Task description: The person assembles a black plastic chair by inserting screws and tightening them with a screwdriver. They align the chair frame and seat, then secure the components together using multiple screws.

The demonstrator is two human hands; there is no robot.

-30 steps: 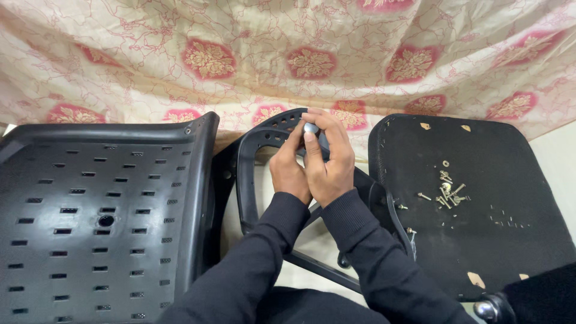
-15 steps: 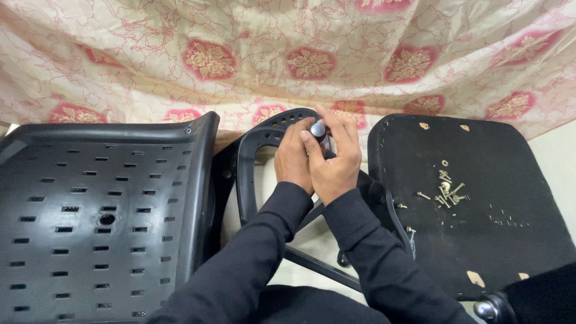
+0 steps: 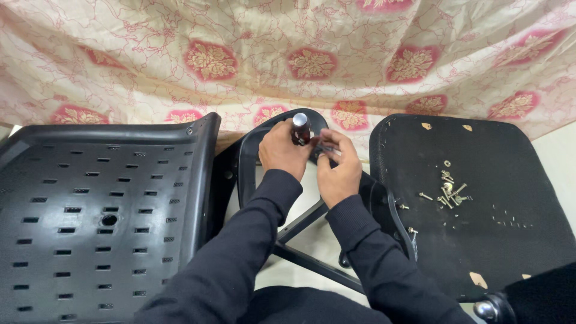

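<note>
My left hand (image 3: pixel 281 150) grips a dark red screwdriver handle with a silver end cap (image 3: pixel 299 128), held upright over the black loop-shaped chair armrest (image 3: pixel 247 174). My right hand (image 3: pixel 337 169) is just to the right of the tool, fingers curled around a small dark part at the armrest's top; what it pinches is hidden. Both arms wear dark sleeves.
A black perforated plastic chair back (image 3: pixel 102 216) lies on the left. A black seat base (image 3: pixel 474 198) lies on the right with several loose screws and washers (image 3: pixel 449 191) on it. A floral cloth (image 3: pixel 312 54) hangs behind. A chrome caster part (image 3: pixel 485 309) sits bottom right.
My hands were clasped together over the tool; now they have parted slightly, the left keeping the screwdriver handle and the right shifting to the right and down.
</note>
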